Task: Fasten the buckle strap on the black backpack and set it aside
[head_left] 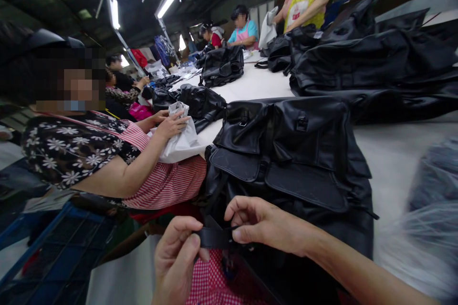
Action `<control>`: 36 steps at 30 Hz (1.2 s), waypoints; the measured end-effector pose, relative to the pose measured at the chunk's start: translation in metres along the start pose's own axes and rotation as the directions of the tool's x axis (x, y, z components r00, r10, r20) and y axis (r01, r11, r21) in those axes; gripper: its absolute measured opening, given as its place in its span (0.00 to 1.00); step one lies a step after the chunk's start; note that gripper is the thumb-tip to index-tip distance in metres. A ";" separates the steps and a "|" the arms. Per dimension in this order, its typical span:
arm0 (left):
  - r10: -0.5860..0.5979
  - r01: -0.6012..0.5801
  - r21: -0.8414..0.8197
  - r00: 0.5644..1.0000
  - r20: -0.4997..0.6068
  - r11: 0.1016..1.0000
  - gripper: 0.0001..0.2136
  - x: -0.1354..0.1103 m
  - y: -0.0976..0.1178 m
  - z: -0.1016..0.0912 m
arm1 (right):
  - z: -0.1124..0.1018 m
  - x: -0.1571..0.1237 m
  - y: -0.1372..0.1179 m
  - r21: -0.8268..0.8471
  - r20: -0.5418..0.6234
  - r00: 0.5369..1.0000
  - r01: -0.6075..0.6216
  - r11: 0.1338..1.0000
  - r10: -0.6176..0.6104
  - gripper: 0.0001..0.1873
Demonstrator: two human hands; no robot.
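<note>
In front of me a large black bag [307, 181] with flap pockets lies on the white table, its near side hanging toward my lap. Between my hands runs a black strap [214, 238]. My left hand [181, 252] pinches its left end between thumb and fingers. At the other end my right hand [255, 224] is closed, thumb against curled fingers, on the strap near a dark piece that may be a buckle. What exactly lies under the right fingertips is partly hidden.
A co-worker in a striped apron [143, 171] sits close on my left, handling white material [181, 143]. More black bags [372, 66] are piled across the table [390, 152]. Clear plastic bags [425, 233] lie at the right. A blue crate [60, 248] stands low at the left.
</note>
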State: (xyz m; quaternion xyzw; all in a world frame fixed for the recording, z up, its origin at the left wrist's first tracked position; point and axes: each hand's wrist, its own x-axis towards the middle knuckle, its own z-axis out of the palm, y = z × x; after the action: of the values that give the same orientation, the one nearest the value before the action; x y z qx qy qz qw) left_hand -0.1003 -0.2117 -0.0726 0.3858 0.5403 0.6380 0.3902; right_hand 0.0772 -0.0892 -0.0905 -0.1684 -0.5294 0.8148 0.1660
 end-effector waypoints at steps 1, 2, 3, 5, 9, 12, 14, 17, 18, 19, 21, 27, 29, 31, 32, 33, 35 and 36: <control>-0.006 0.006 -0.001 1.000 -0.003 1.000 0.10 -0.001 0.001 0.002 | 0.000 0.000 0.000 0.017 -0.004 1.000 0.002 1.000 -0.002 0.18; -0.016 0.016 -0.001 1.000 -0.011 1.000 0.10 -0.003 0.003 0.005 | 0.000 0.001 0.001 0.028 -0.008 1.000 0.002 1.000 -0.002 0.18; -0.029 0.029 0.000 0.999 -0.020 1.000 0.10 -0.004 0.004 0.007 | 0.000 0.001 0.001 0.035 -0.010 1.000 0.001 0.999 0.000 0.18; -0.059 0.059 0.006 0.998 -0.032 0.998 0.11 -0.006 0.007 0.011 | 0.000 0.002 0.002 0.027 -0.012 1.000 0.000 1.000 0.000 0.17; -0.113 0.112 0.027 0.994 0.011 0.993 0.13 -0.008 0.012 0.017 | 0.002 0.003 0.005 -0.010 -0.019 1.000 0.010 1.000 -0.010 0.15; -0.119 0.114 0.058 0.988 0.095 0.992 0.14 -0.010 0.014 0.022 | 0.004 0.003 0.008 -0.040 -0.039 0.999 0.024 0.999 -0.026 0.14; -0.139 0.126 0.084 0.976 0.166 0.988 0.14 -0.011 0.012 0.027 | 0.007 0.003 0.010 -0.071 -0.049 0.998 0.030 0.997 -0.034 0.12; -0.197 0.172 0.115 0.944 0.266 0.978 0.14 -0.009 0.003 0.036 | 0.010 0.003 0.016 -0.141 -0.060 0.997 0.039 0.989 -0.048 0.10; -0.207 0.178 0.121 0.932 0.297 0.977 0.14 -0.006 -0.001 0.038 | 0.011 0.003 0.018 -0.167 -0.061 0.997 0.043 0.985 -0.054 0.09; -0.205 0.175 0.119 0.922 0.327 0.977 0.14 -0.003 -0.004 0.040 | 0.011 0.002 0.019 -0.179 -0.056 0.996 0.054 0.982 -0.065 0.09; -0.186 0.170 0.078 0.912 0.366 0.982 0.13 0.006 -0.009 0.043 | 0.009 0.001 0.019 -0.173 -0.037 0.994 0.098 0.980 -0.106 0.08; -0.242 0.264 0.007 0.874 0.422 0.965 0.12 0.028 -0.010 0.038 | 0.002 -0.007 -0.003 -0.311 0.003 1.000 0.004 0.950 -0.003 0.18; -0.264 0.277 0.042 0.845 0.464 0.960 0.16 0.030 -0.010 0.033 | 0.003 -0.009 -0.010 -0.442 -0.058 0.998 -0.035 0.896 0.010 0.21; -0.239 0.235 0.066 0.855 0.460 0.970 0.20 0.030 -0.011 0.027 | 0.005 -0.010 -0.014 -0.500 -0.063 0.997 0.002 0.866 -0.039 0.12; -0.211 0.198 0.075 0.878 0.430 0.977 0.20 0.030 -0.011 0.024 | 0.006 -0.009 -0.014 -0.508 -0.047 0.997 0.035 0.861 -0.068 0.07; -0.177 0.155 0.087 0.908 0.381 0.984 0.18 0.031 -0.010 0.020 | 0.006 -0.009 -0.015 -0.513 -0.039 0.995 0.057 0.856 -0.090 0.06; -0.132 0.086 0.167 0.950 0.283 0.982 0.12 0.034 -0.008 0.013 | 0.006 -0.009 -0.015 -0.524 -0.050 0.994 0.058 0.850 -0.099 0.12; -0.134 0.071 0.234 0.956 0.262 0.970 0.10 0.035 -0.006 0.010 | 0.005 -0.009 -0.015 -0.538 -0.058 0.993 0.058 0.841 -0.106 0.14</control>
State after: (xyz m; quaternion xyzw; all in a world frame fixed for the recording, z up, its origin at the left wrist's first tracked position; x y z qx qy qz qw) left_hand -0.1048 -0.1756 -0.0752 0.4833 0.5681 0.4924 0.4487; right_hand 0.0842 -0.0914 -0.0740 -0.2197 -0.7348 0.6189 0.1695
